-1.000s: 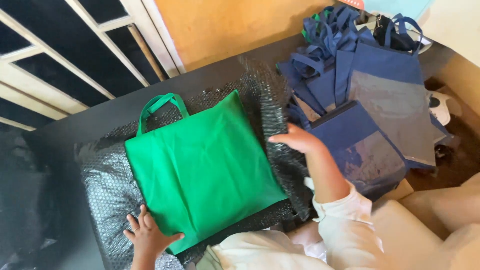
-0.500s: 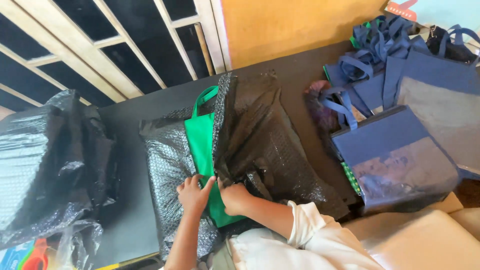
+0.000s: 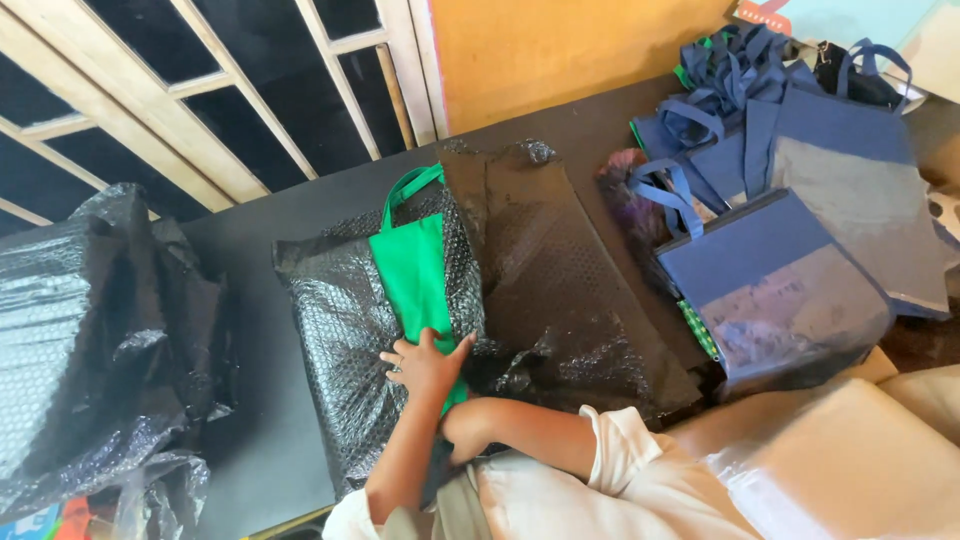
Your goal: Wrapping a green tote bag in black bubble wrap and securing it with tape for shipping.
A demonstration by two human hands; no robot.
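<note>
Navy tote bags pile at the right; crumpled black plastic, perhaps more wrap, lies left.

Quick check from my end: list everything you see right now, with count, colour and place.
green bag: one, green, mid-table, mostly wrapped, handle showing at the top
bubble wrap: one black sheet, folded over the green bag from both sides
spare wrap: a crumpled heap, black, left end of the table
navy bags: a pile, exact count unclear, dark blue, right end of the table
table: one, black top
window grille: one, cream bars, behind the table
wall: orange, upper middle
left hand: flat on the green bag and wrap
right hand: hidden under the left forearm; only the right forearm shows
</note>
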